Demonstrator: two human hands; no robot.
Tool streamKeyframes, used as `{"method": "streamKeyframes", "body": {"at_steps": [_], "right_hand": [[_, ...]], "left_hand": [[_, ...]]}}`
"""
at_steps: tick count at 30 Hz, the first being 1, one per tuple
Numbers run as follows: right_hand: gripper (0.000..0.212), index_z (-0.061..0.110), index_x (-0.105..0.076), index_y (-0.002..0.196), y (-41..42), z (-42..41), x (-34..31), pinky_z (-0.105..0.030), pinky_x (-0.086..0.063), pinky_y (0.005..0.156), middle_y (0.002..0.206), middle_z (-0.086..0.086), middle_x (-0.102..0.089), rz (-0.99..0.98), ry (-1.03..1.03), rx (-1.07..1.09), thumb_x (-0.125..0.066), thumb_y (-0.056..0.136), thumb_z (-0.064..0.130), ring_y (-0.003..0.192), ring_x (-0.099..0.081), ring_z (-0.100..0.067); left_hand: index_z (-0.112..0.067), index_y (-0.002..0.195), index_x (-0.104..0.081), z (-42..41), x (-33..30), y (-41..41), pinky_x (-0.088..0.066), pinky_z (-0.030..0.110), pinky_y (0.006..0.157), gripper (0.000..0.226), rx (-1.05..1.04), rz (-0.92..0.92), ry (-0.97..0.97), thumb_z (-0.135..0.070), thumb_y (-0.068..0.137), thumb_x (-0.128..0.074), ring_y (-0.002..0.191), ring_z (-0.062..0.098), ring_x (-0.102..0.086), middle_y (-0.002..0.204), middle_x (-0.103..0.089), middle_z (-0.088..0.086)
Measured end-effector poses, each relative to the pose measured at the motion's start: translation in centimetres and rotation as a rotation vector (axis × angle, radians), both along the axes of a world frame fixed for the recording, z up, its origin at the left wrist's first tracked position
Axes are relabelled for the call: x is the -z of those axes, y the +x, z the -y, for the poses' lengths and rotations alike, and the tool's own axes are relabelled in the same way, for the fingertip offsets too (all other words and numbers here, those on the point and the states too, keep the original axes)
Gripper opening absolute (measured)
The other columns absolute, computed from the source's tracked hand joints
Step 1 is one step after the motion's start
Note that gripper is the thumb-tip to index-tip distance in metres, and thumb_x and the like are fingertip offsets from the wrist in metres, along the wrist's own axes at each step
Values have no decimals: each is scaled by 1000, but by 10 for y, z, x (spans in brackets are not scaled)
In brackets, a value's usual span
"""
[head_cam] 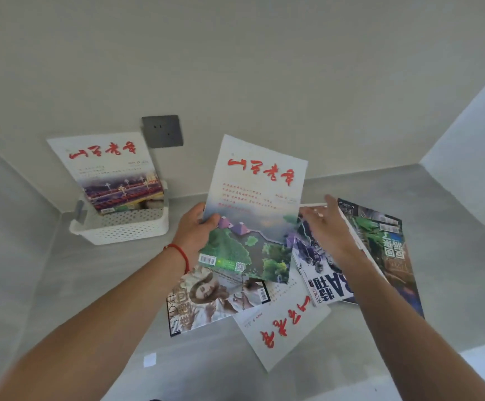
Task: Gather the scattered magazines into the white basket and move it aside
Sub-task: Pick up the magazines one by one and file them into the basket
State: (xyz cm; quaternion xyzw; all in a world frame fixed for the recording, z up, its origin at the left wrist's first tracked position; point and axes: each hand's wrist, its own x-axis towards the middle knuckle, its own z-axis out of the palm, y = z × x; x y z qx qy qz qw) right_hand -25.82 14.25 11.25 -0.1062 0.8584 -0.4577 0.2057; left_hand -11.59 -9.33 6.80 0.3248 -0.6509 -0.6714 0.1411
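Head view: a magazine with red calligraphy and a green landscape cover is held up off the grey counter by the left hand, whose thumb and fingers are pinched on the cover's left edge; a red string bracelet is worn at that wrist; the right hand is stretched out with fingers straight and spread, palm down, over a magazine with a dark photo cover, and whether it is touched cannot be told; just right of it a green-covered magazine is laid flat; a magazine with a portrait cover and a white magazine with red characters are overlapped nearer the camera; the white basket is set at the back left of the counter, near the wall, well apart from the pile; one red-titled magazine is stood upright in it, leaned back toward the wall; a dark wall socket is seen behind it.
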Motion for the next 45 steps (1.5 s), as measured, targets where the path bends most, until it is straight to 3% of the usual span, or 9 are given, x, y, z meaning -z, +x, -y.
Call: {"method": "streamKeyframes", "body": {"at_steps": [5,9,15,20,24,27,31,40,45], "right_hand": [[26,15,-58,126,-5,40,30,-40,-64,78,115,-5,-73,224,-249,-105,-59,100,15,92,-74,-21],[20,15,-67,119,-1,81,24,-38,-64,80,111,4,-74,82,-184,-264,-62,99,14,90,-75,-13],[19,25,-75,98,24,177,7,-41,-63,81,87,19,-70,-157,-162,-443,-64,94,10,76,-68,-4],[16,19,-80,93,44,265,-24,-3,-46,66,89,5,-76,-357,-166,-424,-65,89,13,72,-66,-7],[18,1,-68,75,45,326,-37,-21,-36,54,73,-14,-70,-386,-81,-363,-60,83,15,59,-48,-17],[19,2,-74,80,49,354,-31,-23,-44,57,78,-11,-76,-378,-12,-354,-58,83,11,59,-56,-25],[18,10,-75,74,56,380,-10,-16,-40,51,74,-3,-72,-362,70,-325,-61,85,10,60,-62,-18],[21,6,-81,81,55,411,39,-31,-61,68,77,-12,-76,-239,127,-175,-61,86,4,73,-72,-27],[28,6,-80,87,51,409,48,-22,-47,57,85,-11,-76,-181,79,-155,-52,85,1,67,-63,-24]], "left_hand": [[-26,110,-69,10,7,30,-56,37,85,23,-101,19,132,-7,98,-64,99,21,-69,105,-77,2],[-28,118,-65,34,7,60,-57,41,88,30,-208,60,86,-9,95,-68,98,25,-73,108,-78,8],[-8,111,-59,105,-17,105,-60,27,57,13,-324,191,-175,-16,101,-58,79,24,-73,110,-73,12],[-15,96,-65,193,-51,127,-62,48,78,4,-404,248,-508,-17,93,-63,88,33,-73,101,-75,12],[-21,101,-70,250,-68,129,-63,45,80,11,-444,243,-648,-24,92,-64,84,27,-75,103,-76,4],[-11,107,-71,278,-64,122,-60,35,82,20,-444,318,-721,-21,95,-59,89,28,-73,108,-77,10],[0,103,-68,302,-44,112,-44,28,73,30,-453,398,-648,-25,100,-51,89,28,-65,102,-72,12],[-13,77,-68,345,14,105,-60,51,91,32,-400,324,-270,-40,91,-59,92,36,-74,97,-77,17],[-22,75,-64,348,20,99,-59,53,93,23,-369,284,-243,-40,87,-58,96,35,-73,103,-76,15]]}}
